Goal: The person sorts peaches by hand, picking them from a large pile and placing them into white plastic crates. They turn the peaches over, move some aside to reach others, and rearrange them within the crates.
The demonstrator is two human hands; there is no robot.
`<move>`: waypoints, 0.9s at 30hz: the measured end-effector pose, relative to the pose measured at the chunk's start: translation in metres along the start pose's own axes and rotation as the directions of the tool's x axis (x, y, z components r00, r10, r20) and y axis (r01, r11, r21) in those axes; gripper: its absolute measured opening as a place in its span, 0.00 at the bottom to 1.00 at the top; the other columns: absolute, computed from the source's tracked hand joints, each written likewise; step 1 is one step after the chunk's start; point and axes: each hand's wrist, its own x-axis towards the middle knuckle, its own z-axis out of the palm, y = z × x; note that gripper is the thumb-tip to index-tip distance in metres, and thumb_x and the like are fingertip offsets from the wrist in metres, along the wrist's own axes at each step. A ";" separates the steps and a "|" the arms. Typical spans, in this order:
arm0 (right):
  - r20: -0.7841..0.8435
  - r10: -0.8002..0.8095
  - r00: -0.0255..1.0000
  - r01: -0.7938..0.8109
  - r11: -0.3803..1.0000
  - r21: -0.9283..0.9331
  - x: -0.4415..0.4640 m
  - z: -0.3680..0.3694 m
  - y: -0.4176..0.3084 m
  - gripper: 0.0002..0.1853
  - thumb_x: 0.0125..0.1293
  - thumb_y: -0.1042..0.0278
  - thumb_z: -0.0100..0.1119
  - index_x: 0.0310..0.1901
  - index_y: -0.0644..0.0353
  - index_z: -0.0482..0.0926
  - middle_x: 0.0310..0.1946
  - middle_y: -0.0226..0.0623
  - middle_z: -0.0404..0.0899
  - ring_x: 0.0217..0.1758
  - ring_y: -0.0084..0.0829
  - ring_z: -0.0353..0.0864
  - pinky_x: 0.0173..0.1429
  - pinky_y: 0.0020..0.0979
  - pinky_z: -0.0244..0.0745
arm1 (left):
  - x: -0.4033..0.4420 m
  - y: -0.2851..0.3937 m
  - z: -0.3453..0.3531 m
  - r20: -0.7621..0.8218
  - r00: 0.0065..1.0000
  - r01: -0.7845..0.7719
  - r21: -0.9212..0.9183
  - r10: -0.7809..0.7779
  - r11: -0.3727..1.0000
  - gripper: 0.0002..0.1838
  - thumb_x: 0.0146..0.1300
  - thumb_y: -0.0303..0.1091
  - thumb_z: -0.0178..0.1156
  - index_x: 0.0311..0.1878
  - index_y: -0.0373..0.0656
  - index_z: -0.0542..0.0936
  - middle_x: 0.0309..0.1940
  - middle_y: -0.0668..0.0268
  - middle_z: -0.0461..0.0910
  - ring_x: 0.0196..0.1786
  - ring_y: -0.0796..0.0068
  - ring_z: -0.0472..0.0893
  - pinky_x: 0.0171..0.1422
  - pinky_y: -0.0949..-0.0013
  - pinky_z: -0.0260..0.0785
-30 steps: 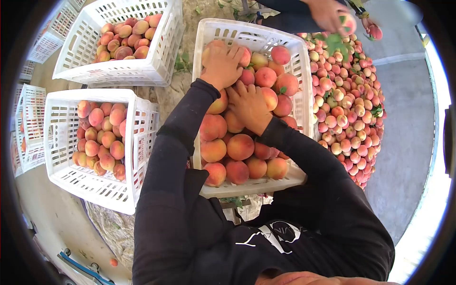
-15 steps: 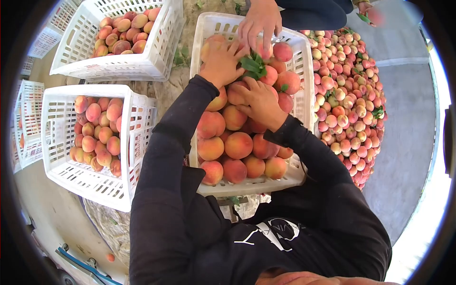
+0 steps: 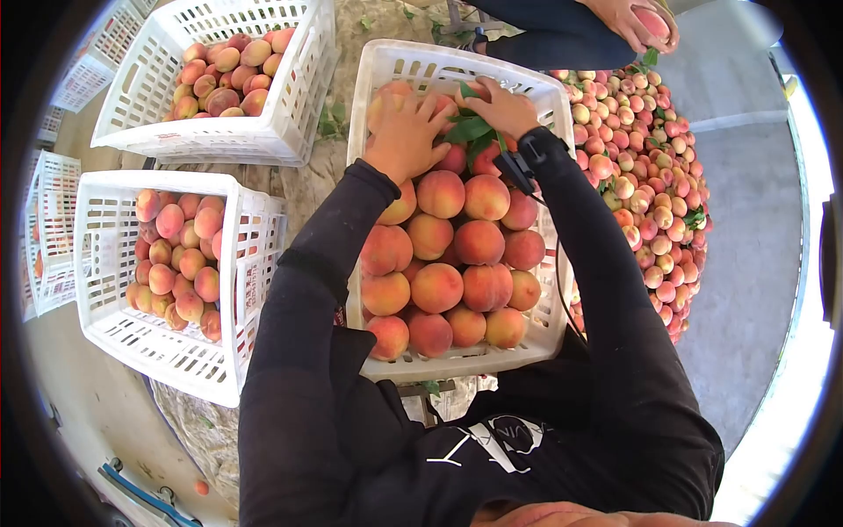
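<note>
A white plastic crate (image 3: pixel 465 362) in front of me holds rows of large peaches (image 3: pixel 479 242). At its far left, my left hand (image 3: pixel 406 139) rests on peaches with its fingers spread. My right hand (image 3: pixel 509 110) is at the far side of the crate, its fingers curled over a peach (image 3: pixel 474 91) beside green leaves (image 3: pixel 471 128); part of that fruit is hidden. A dark device with a cable (image 3: pixel 516 167) is at my right wrist.
Two more white crates, one at the upper left (image 3: pixel 303 105) and one at the left (image 3: pixel 158 360), contain peaches. A large pile of peaches (image 3: pixel 654 193) lies on the right. Another person's hand (image 3: pixel 615 16) holds a peach at the top right.
My right hand has moved away from me to the crate's far side. The other person's hand has left the crate. More peaches in the middle are uncovered.
</note>
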 end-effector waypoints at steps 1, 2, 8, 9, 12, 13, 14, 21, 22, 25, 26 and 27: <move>0.009 0.077 0.997 -0.077 0.997 -0.012 0.005 0.007 -0.001 0.37 0.61 0.39 0.60 0.63 0.59 0.71 0.51 0.56 0.82 0.56 0.52 0.81 0.60 0.44 0.74 | -0.001 0.000 0.002 -0.028 1.000 -0.001 -0.002 0.001 1.000 0.34 0.60 0.56 0.61 0.69 0.55 0.71 0.67 0.60 0.70 0.67 0.50 0.68 0.71 0.33 0.50; 0.012 0.107 0.994 -0.108 0.993 0.037 0.008 0.012 -0.001 0.39 0.58 0.39 0.63 0.62 0.61 0.68 0.52 0.56 0.81 0.56 0.52 0.81 0.59 0.44 0.75 | -0.001 -0.001 0.003 -0.027 1.000 0.005 -0.002 -0.005 1.000 0.34 0.60 0.56 0.61 0.69 0.55 0.71 0.67 0.60 0.70 0.67 0.50 0.68 0.71 0.33 0.50; 0.042 0.058 0.997 -0.061 0.995 0.075 -0.030 -0.002 0.000 0.40 0.59 0.45 0.66 0.64 0.66 0.64 0.60 0.58 0.74 0.62 0.51 0.77 0.63 0.44 0.72 | -0.001 -0.001 -0.001 0.017 1.000 0.013 -0.052 -0.012 0.999 0.35 0.60 0.55 0.61 0.70 0.55 0.70 0.67 0.59 0.70 0.67 0.49 0.68 0.71 0.32 0.50; 0.045 0.054 0.998 -0.057 0.996 0.072 -0.038 0.006 0.008 0.40 0.59 0.45 0.66 0.64 0.66 0.64 0.60 0.58 0.74 0.62 0.51 0.77 0.63 0.44 0.72 | -0.001 0.000 -0.001 0.027 1.000 0.014 -0.033 -0.013 0.999 0.35 0.59 0.54 0.62 0.70 0.55 0.70 0.68 0.59 0.69 0.67 0.49 0.68 0.71 0.32 0.50; 0.048 -0.058 0.997 0.060 0.998 -0.028 -0.057 0.023 0.029 0.49 0.63 0.45 0.61 0.75 0.67 0.48 0.70 0.61 0.60 0.74 0.55 0.62 0.73 0.49 0.59 | -0.001 0.001 -0.002 0.052 0.999 0.012 -0.022 -0.010 1.000 0.36 0.58 0.53 0.64 0.70 0.56 0.69 0.68 0.59 0.69 0.67 0.50 0.68 0.71 0.32 0.50; 0.032 -0.051 0.998 0.052 0.998 -0.026 -0.059 0.026 0.030 0.49 0.63 0.45 0.61 0.75 0.67 0.48 0.70 0.61 0.60 0.74 0.55 0.62 0.73 0.49 0.59 | 0.000 0.000 -0.003 0.067 0.998 0.012 -0.028 -0.010 1.000 0.36 0.58 0.52 0.64 0.70 0.56 0.69 0.68 0.59 0.69 0.67 0.50 0.68 0.71 0.32 0.50; 0.050 -0.088 0.995 0.096 0.974 -0.203 -0.063 0.030 0.031 0.49 0.63 0.45 0.61 0.75 0.67 0.48 0.70 0.61 0.61 0.73 0.55 0.62 0.73 0.48 0.59 | 0.000 -0.002 -0.001 0.064 0.998 -0.011 -0.024 0.012 1.000 0.36 0.58 0.52 0.64 0.70 0.56 0.69 0.68 0.59 0.69 0.67 0.50 0.68 0.71 0.32 0.50; -0.012 -0.037 0.999 0.033 0.974 -0.224 -0.093 0.017 -0.013 0.52 0.61 0.47 0.62 0.75 0.70 0.45 0.67 0.63 0.63 0.69 0.55 0.68 0.67 0.47 0.65 | 0.037 0.013 -0.003 0.023 0.992 -0.121 -0.034 0.122 0.992 0.36 0.56 0.49 0.66 0.69 0.54 0.70 0.65 0.61 0.70 0.66 0.54 0.69 0.71 0.34 0.50; 0.024 -0.019 1.000 0.022 0.988 -0.150 -0.091 0.015 -0.013 0.50 0.61 0.48 0.61 0.74 0.71 0.48 0.66 0.63 0.64 0.68 0.55 0.69 0.67 0.48 0.66 | 0.041 0.018 0.005 -0.084 0.980 -0.184 -0.008 0.182 0.983 0.36 0.55 0.48 0.66 0.68 0.55 0.71 0.64 0.63 0.71 0.66 0.56 0.69 0.70 0.34 0.50; 0.124 -0.021 0.992 0.036 0.991 -0.125 -0.085 -0.014 -0.018 0.42 0.62 0.50 0.60 0.71 0.69 0.56 0.62 0.61 0.69 0.64 0.55 0.73 0.65 0.49 0.68 | 0.036 0.023 0.022 -0.047 0.980 -0.195 -0.092 0.191 0.977 0.36 0.57 0.48 0.64 0.71 0.55 0.68 0.62 0.63 0.72 0.65 0.60 0.70 0.68 0.35 0.52; 0.180 -0.032 0.983 0.063 0.983 -0.171 -0.083 -0.028 -0.017 0.37 0.62 0.52 0.59 0.68 0.66 0.63 0.59 0.60 0.73 0.62 0.55 0.75 0.64 0.49 0.69 | 0.036 0.022 0.023 -0.048 0.982 -0.188 -0.096 0.184 0.978 0.36 0.57 0.48 0.64 0.71 0.55 0.68 0.62 0.63 0.72 0.65 0.60 0.70 0.68 0.35 0.52; 0.187 -0.034 0.982 0.067 0.982 -0.176 -0.078 -0.041 -0.006 0.37 0.62 0.52 0.59 0.68 0.66 0.63 0.59 0.60 0.73 0.62 0.55 0.75 0.64 0.49 0.69 | 0.036 0.023 0.017 0.015 0.985 -0.169 -0.064 0.170 0.983 0.38 0.58 0.49 0.64 0.72 0.53 0.66 0.63 0.63 0.71 0.66 0.61 0.69 0.68 0.39 0.55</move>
